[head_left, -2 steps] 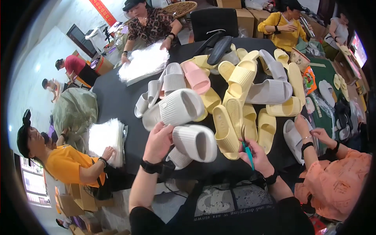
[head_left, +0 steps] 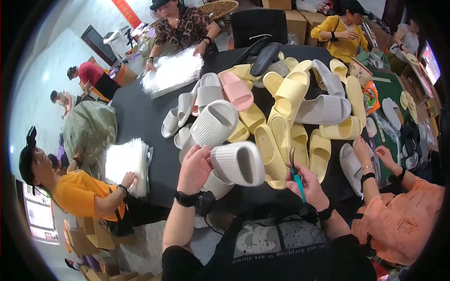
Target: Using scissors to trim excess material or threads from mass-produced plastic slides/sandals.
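Two light grey ribbed slippers, an upper one (head_left: 211, 129) and a lower one (head_left: 227, 161), are gripped at their edge by my left hand (head_left: 196, 166), fingers closed. They hang above the near side of the black table. My right hand (head_left: 313, 188), a little to the right, is closed around scissors (head_left: 297, 180) with teal handles; their dark blades point away from me, beside a yellow slipper (head_left: 270, 154). Another grey slipper (head_left: 218, 185) is partly hidden under the held pair.
A pile of yellow, grey and pink slippers (head_left: 236, 90) spreads across the black table (head_left: 136, 112). Stacks of clear plastic bags (head_left: 125, 164) lie at left and far left. A co-worker in orange (head_left: 86, 194) sits left; another in peach (head_left: 398, 215) handles a grey slipper at right.
My left hand has shifted slightly right. The held slippers have tilted, the upper one turning more upright and the lower one rising a little. The scissors have barely moved.
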The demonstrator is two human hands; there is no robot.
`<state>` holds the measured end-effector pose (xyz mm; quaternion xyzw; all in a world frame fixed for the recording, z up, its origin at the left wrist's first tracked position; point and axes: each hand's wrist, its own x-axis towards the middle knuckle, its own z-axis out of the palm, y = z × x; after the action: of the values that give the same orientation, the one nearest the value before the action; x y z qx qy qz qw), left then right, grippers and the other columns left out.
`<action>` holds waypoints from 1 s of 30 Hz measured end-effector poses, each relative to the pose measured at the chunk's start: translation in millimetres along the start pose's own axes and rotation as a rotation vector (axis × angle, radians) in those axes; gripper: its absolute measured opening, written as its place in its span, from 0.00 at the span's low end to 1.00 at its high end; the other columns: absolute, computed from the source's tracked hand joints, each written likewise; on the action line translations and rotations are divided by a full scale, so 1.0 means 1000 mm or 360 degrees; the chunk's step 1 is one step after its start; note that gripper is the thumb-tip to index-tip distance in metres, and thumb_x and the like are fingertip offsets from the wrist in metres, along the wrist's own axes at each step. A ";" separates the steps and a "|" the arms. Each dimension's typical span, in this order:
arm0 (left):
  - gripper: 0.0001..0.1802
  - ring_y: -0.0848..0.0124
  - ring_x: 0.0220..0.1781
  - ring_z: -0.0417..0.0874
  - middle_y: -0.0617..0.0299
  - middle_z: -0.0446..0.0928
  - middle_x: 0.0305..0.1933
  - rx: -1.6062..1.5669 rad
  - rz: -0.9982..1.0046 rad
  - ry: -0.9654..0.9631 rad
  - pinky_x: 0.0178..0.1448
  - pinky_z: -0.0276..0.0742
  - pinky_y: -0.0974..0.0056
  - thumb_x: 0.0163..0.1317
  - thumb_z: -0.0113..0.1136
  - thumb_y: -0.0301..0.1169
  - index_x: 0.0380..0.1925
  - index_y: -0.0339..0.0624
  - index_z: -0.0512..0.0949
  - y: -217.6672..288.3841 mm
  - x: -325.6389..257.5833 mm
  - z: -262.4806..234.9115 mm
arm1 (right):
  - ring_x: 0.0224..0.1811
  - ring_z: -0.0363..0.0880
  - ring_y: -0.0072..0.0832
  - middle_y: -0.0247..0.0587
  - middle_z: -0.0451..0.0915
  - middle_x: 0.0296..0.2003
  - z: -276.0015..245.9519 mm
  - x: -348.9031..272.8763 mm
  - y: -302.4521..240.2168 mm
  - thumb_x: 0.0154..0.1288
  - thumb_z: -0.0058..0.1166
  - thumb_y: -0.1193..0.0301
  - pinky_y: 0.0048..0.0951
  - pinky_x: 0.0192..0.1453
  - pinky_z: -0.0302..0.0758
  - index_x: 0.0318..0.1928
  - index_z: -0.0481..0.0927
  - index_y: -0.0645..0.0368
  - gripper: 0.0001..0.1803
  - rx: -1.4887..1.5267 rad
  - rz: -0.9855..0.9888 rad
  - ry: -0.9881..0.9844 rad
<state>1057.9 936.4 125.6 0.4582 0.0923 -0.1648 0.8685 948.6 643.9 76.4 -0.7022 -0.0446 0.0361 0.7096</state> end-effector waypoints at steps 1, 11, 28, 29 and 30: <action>0.12 0.72 0.37 0.78 0.60 0.76 0.38 -0.0016 0.0007 0.0016 0.41 0.73 0.66 0.64 0.48 0.29 0.47 0.39 0.69 -0.009 0.008 -0.015 | 0.37 0.72 0.18 0.32 0.73 0.35 0.001 0.001 -0.002 0.56 0.58 0.77 0.20 0.44 0.71 0.58 0.66 0.65 0.29 0.0022 0.0009 -0.0040; 0.23 0.54 0.59 0.68 0.46 0.70 0.56 -0.1032 -0.0262 -0.0081 0.67 0.57 0.52 0.68 0.43 0.39 0.53 0.29 0.64 -0.051 0.033 -0.023 | 0.39 0.73 0.20 0.35 0.74 0.39 0.021 0.013 0.000 0.53 0.62 0.77 0.22 0.47 0.72 0.57 0.66 0.64 0.31 0.0015 -0.0186 -0.0145; 0.09 0.67 0.44 0.72 0.60 0.72 0.39 -0.0415 0.0275 0.0392 0.50 0.68 0.63 0.64 0.48 0.35 0.37 0.41 0.68 -0.135 0.135 -0.023 | 0.33 0.76 0.37 0.51 0.76 0.36 -0.017 0.046 0.081 0.51 0.57 0.67 0.34 0.40 0.74 0.60 0.61 0.67 0.36 -0.0950 0.0213 0.0493; 0.08 0.67 0.44 0.73 0.60 0.72 0.39 -0.0471 0.0227 0.0390 0.51 0.68 0.63 0.65 0.48 0.35 0.37 0.42 0.68 -0.135 0.132 -0.025 | 0.33 0.76 0.39 0.52 0.76 0.37 -0.016 0.047 0.079 0.51 0.56 0.66 0.35 0.40 0.73 0.58 0.62 0.66 0.34 -0.1019 0.0269 0.0408; 0.08 0.66 0.44 0.73 0.61 0.73 0.39 -0.0526 0.0180 0.0390 0.52 0.68 0.62 0.65 0.48 0.35 0.37 0.43 0.68 -0.133 0.129 -0.027 | 0.34 0.76 0.41 0.53 0.75 0.37 -0.014 0.048 0.077 0.51 0.56 0.66 0.36 0.39 0.73 0.57 0.64 0.65 0.32 -0.1088 0.0324 0.0320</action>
<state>1128.3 862.8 -32.2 0.3308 0.1972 -0.0414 0.9219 998.6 635.8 -0.2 -0.8995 0.0860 0.0204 0.4278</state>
